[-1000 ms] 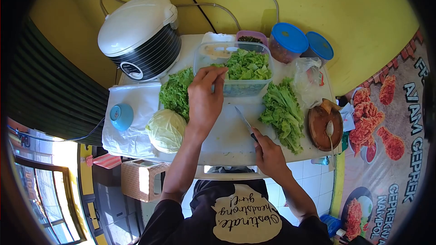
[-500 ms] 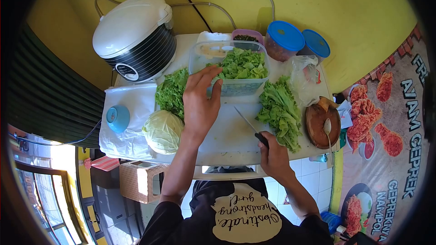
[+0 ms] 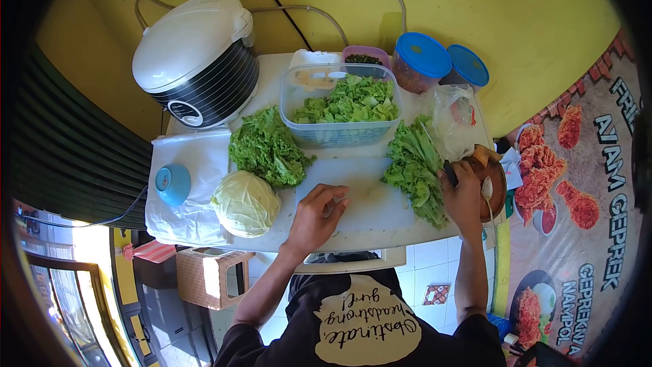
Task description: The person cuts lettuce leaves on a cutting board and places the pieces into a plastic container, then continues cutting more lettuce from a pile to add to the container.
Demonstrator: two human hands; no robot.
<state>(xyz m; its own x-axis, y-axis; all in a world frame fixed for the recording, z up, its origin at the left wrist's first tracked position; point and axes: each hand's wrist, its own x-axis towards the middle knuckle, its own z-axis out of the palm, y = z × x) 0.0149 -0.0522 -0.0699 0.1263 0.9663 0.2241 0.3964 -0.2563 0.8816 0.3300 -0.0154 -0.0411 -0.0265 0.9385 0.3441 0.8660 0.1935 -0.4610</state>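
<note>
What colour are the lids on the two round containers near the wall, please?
Both lids are blue, seen in the head view.

Looking smooth and matt: white plastic cutting board point(image 3: 360, 197). Gleaming glossily: clear plastic container point(image 3: 337, 132), white rice cooker point(image 3: 193, 54) shell. Showing rough brown stoneware: mortar point(image 3: 490, 187); frilling, crinkly: lettuce point(image 3: 415, 166).

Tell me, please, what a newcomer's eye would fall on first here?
Green lettuce: chopped in the clear tub mid-table, with leafy heaps to its left and right. A pale cabbage sits near the table's left front, below the rice cooker. The left hand rests on the white board.
</note>
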